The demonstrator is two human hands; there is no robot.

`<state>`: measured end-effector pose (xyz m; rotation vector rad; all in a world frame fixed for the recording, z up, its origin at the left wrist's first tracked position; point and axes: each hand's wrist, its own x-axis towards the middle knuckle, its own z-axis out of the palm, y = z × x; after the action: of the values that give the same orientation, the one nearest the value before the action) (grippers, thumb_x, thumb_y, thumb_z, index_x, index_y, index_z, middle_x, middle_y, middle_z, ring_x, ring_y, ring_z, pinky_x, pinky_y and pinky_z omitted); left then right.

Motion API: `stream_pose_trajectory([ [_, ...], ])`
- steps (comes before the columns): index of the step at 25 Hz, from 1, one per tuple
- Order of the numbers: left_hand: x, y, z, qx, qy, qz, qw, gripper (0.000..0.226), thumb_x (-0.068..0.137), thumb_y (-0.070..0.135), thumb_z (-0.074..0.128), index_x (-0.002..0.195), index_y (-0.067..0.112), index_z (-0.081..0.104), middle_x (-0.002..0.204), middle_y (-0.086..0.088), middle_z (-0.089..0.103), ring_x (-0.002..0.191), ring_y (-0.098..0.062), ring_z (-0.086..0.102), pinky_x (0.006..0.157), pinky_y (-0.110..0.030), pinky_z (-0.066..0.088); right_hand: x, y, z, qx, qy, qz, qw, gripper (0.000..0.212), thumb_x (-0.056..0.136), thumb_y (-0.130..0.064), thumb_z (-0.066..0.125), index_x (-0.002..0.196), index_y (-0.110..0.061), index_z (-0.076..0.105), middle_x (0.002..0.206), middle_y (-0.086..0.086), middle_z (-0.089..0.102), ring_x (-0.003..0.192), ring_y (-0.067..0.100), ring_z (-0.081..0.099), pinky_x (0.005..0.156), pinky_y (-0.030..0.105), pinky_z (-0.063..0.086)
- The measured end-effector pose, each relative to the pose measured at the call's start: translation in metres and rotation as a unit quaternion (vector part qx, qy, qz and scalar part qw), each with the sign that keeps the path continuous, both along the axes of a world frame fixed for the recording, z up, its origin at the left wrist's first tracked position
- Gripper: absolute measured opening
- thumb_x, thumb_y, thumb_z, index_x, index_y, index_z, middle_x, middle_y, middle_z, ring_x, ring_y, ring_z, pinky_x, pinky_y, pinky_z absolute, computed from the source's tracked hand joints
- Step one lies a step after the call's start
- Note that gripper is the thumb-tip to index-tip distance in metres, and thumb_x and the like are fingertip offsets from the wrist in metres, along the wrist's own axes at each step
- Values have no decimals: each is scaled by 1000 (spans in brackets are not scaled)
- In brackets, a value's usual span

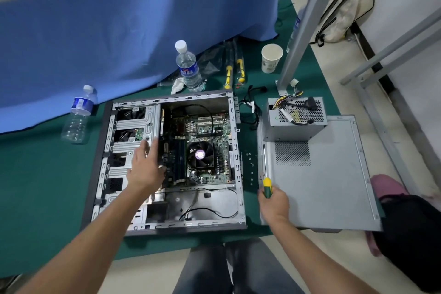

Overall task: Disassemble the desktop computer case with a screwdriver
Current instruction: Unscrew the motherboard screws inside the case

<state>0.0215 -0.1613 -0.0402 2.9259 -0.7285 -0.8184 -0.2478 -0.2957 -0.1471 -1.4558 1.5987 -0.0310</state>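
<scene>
Left hand (145, 169), fingers straight, over open grey metal computer case (167, 162) mid-frame. Right hand (274, 205) grips yellow-green screwdriver (266, 180). Next, likely: drive-cage screws.

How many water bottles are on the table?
2. One water bottle stands upright behind the computer case, by the blue curtain. The other bottle stands tilted left of the case.
</scene>
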Motion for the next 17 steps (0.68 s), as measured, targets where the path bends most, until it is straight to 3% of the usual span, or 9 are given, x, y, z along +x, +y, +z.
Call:
stream_pose_trajectory([
  [3, 6, 5, -13, 42, 16, -21, 999, 96, 97, 8, 57, 155, 29, -16, 163, -3, -21, 151, -28, -11, 119, -57, 16, 19, 2, -12, -32, 32, 3, 999, 11, 92, -16, 65, 95, -6, 68, 86, 8, 68, 77, 25, 64, 70, 29, 50],
  [7, 10, 6, -14, 38, 24, -21, 999, 96, 96, 9, 57, 155, 29, -16, 163, -3, -21, 151, -28, -12, 119, -56, 16, 27, 2, -14, -69, 73, 20, 995, 15, 90, -16, 67, 101, -6, 68, 94, 10, 65, 86, 27, 63, 67, 27, 42],
  [10, 9, 6, -12, 34, 29, -21, 999, 99, 92, -2, 55, 155, 28, -15, 163, -4, -21, 151, -29, -11, 119, -55, 18, 15, 3, -7, -66, 13, -29, 997, 9, 90, -15, 67, 89, -6, 69, 87, 12, 64, 83, 32, 62, 66, 29, 44],
  [13, 12, 6, -8, 46, 15, -43, 998, 90, 98, 8, 51, 155, 29, -14, 164, -4, -16, 151, -32, -4, 117, -53, 26, 7, -6, 20, -53, -63, -48, 995, 9, 88, -12, 68, 81, -15, 64, 90, 7, 60, 80, 26, 59, 69, 27, 44],
  [15, 16, 9, -5, 45, 0, -67, 997, 77, 102, 21, 46, 157, 30, -7, 165, -3, -5, 147, -34, 8, 112, -53, 34, 10, -14, 45, -45, -111, -13, 993, 18, 87, -5, 65, 91, -22, 62, 99, 3, 53, 80, 17, 55, 75, 15, 44],
  [17, 23, 14, -2, 25, -16, -89, 996, 64, 103, 28, 42, 157, 31, 7, 162, -3, 11, 139, -33, 22, 106, -50, 40, 23, -24, 72, -65, -148, 51, 986, 24, 87, -1, 62, 94, -24, 59, 98, -2, 47, 79, 11, 51, 69, 3, 40],
])
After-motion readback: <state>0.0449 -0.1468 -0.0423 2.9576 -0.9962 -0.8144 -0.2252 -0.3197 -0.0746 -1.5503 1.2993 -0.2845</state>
